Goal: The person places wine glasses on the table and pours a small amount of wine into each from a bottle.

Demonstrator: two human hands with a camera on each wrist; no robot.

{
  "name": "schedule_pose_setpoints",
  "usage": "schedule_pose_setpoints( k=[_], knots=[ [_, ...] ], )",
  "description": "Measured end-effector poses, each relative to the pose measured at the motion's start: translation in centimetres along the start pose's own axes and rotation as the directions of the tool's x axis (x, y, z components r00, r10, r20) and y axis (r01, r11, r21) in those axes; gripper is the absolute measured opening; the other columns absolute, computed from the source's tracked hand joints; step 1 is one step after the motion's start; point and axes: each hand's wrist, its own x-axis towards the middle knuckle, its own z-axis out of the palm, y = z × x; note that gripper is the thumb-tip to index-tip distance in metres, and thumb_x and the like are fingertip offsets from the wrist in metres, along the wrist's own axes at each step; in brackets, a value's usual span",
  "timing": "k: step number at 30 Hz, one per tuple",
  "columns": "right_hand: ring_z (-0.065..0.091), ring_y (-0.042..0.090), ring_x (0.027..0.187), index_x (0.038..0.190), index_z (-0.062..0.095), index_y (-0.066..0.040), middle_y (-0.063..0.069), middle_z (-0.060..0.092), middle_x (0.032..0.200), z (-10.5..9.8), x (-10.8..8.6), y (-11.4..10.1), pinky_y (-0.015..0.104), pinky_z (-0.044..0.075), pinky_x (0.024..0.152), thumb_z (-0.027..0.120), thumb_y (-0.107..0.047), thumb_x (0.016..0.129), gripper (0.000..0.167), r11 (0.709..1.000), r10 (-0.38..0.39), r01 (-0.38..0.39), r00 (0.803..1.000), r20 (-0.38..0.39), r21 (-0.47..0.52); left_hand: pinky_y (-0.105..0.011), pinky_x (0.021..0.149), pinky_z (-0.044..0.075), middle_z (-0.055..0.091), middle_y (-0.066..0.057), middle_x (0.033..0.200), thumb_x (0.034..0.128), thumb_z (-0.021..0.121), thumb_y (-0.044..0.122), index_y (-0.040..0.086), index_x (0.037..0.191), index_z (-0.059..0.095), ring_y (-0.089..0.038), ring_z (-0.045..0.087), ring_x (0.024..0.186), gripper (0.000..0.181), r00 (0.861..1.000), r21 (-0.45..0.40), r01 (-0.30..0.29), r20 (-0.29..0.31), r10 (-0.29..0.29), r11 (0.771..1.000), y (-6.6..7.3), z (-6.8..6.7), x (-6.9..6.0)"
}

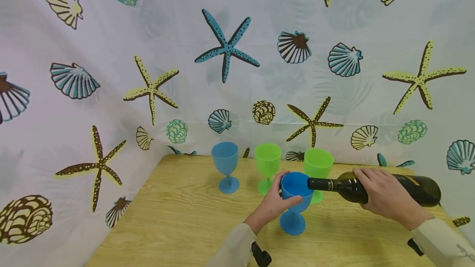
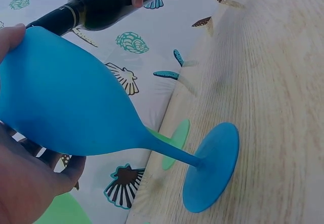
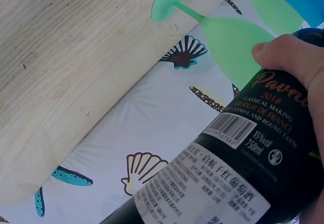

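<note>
My left hand (image 1: pixel 276 202) holds a blue goblet (image 1: pixel 297 204) by its bowl, thumb on the near side and fingers round the far side. In the left wrist view the goblet (image 2: pixel 71 97) shows its stem and round foot close above or on the wood; contact is unclear. My right hand (image 1: pixel 386 193) grips a dark wine bottle (image 1: pixel 421 190) round its body. The bottle lies almost level, its neck pointing left, with the mouth at the goblet's right rim. White and black labels show on the bottle (image 3: pixel 202 188) in the right wrist view. No liquid is visible.
Behind the hands stand another blue goblet (image 1: pixel 225 158) at the left and two green ones: one green goblet (image 1: pixel 268 160) in the middle, the other green goblet (image 1: pixel 319 162) partly hidden. The wooden table (image 1: pixel 167 217) meets a shell-patterned curtain (image 1: pixel 259 90) at the back.
</note>
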Motion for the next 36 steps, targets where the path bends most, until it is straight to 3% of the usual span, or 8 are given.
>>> schedule_pose_setpoints(
  k=[36],
  knots=[
    [0.06,0.038,0.09,0.117,0.052,0.007,0.021,0.06,0.103,-0.89,0.59,0.38,0.055,0.051,0.074,0.095,-0.032,0.04,0.096,0.999,-0.047,0.047,0.999,0.027,-0.016,-0.054,0.098,0.041,0.033,-0.014,0.144,0.0878,0.067,0.038,0.019,0.148,0.022,-0.037,0.036,0.129,0.078,1.0,-0.033,-0.021,0.009,0.021,0.999,-0.19,0.11,-0.04]
  ],
)
